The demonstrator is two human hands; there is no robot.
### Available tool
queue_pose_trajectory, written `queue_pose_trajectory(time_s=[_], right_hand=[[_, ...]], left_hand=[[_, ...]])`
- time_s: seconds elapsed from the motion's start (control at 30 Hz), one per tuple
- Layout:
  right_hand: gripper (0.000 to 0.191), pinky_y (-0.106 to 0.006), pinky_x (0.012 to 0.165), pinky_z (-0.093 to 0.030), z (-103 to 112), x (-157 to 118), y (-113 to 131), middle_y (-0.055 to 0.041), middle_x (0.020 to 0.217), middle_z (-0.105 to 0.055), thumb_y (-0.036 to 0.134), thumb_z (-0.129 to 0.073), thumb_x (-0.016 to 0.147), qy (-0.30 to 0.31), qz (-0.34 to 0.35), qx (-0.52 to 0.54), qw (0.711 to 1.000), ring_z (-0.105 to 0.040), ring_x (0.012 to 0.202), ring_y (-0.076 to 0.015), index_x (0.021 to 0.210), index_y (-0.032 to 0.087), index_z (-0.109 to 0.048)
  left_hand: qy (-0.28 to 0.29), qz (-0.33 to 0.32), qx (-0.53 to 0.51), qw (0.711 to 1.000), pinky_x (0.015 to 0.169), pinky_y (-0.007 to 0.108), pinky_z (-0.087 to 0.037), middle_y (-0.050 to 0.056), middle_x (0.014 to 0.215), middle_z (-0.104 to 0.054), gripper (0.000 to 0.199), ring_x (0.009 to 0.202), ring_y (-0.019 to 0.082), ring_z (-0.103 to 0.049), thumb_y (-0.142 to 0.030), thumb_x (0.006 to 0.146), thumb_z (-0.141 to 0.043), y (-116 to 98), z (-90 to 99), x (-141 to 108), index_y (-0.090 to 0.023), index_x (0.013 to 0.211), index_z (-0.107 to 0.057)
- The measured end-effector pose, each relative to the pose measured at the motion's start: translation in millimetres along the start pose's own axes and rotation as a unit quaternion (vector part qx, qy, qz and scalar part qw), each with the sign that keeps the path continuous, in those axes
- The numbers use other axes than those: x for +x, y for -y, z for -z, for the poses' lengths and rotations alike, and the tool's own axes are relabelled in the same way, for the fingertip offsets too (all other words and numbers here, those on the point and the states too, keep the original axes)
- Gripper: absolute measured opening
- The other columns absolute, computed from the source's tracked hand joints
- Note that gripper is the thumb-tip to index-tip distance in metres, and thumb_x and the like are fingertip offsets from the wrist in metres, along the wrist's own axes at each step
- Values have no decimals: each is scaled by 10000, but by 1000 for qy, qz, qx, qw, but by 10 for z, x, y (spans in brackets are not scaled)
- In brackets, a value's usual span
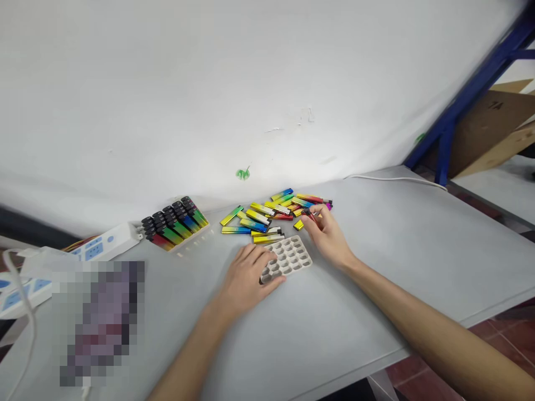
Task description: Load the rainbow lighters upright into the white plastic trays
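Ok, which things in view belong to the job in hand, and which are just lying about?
Job, by the look of it:
- pocketed tray, left hand on it
- loose lighters, one in the right hand
- tray of lighters

Lying about:
- power strips
- cable by the wall
- blurred object
- cardboard

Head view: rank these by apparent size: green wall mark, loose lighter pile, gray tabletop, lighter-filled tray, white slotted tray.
1. Gray tabletop
2. Loose lighter pile
3. Lighter-filled tray and white slotted tray: unsure, as the left hand covers part of the latter
4. Green wall mark
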State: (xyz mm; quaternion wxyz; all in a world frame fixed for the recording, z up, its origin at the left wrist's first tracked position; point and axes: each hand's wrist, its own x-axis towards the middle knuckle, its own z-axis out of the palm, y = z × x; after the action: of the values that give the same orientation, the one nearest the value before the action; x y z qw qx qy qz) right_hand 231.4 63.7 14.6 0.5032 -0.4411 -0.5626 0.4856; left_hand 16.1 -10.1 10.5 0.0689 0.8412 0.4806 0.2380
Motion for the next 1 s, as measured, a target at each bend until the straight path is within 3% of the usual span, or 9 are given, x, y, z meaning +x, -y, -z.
queue_pose_trajectory(time_s=[0.1,0.2,0.37,0.6,0.9,1.0], right_hand=[[437,-252,436,-159,15,-4,29,71,560,-265,654,-499,891,28,-74,47,996,-207,456,-92,803,226,-510],[586,-262,436,-104,28,-4,48,67,530,-185,732,-398,888,44,-142,111,983,-126,455,-88,625,211,-452],[579,-256,421,-68,5,-12,55,71,486,-154,628,-410,909,53,-200,166,964,-87,429,-74,520,208,-320],[496,-236,390,-79,-22,-23,15,75,438,-178,484,-388,908,40,-208,190,959,-77,396,-68,498,213,-322],[569,-231,403,-87,-16,-37,16,85,462,-165,637,-443,886,40,-191,190,962,-95,417,-68,520,210,-351],[540,-234,398,-83,-14,-33,11,81,457,-168,589,-437,893,39,-202,184,961,-93,415,-71,516,214,-344]], left_hand=[[-7,-18,8,1000,896,405,-464,58,1081,-663,351,1023,249,-566,-361,851,-706,-5,-3,-14,-213,1142,-576],[-4,-17,7,1000,898,414,-467,65,1085,-661,387,1026,258,-569,-378,846,-710,-10,-6,-34,-212,1164,-564],[6,39,-49,998,908,397,-484,47,1089,-645,456,1067,253,-550,-369,822,-736,2,-37,-66,-239,1210,-535],[5,63,-78,995,930,396,-487,31,1081,-642,512,1080,244,-538,-343,810,-748,15,-58,-80,-257,1256,-510],[8,65,-72,995,908,398,-490,23,1080,-645,487,1068,247,-539,-367,810,-743,17,-51,-81,-268,1232,-523],[9,69,-61,996,939,415,-478,31,1135,-636,522,1112,259,-522,-381,811,-737,1,-24,-79,-269,1265,-504]])
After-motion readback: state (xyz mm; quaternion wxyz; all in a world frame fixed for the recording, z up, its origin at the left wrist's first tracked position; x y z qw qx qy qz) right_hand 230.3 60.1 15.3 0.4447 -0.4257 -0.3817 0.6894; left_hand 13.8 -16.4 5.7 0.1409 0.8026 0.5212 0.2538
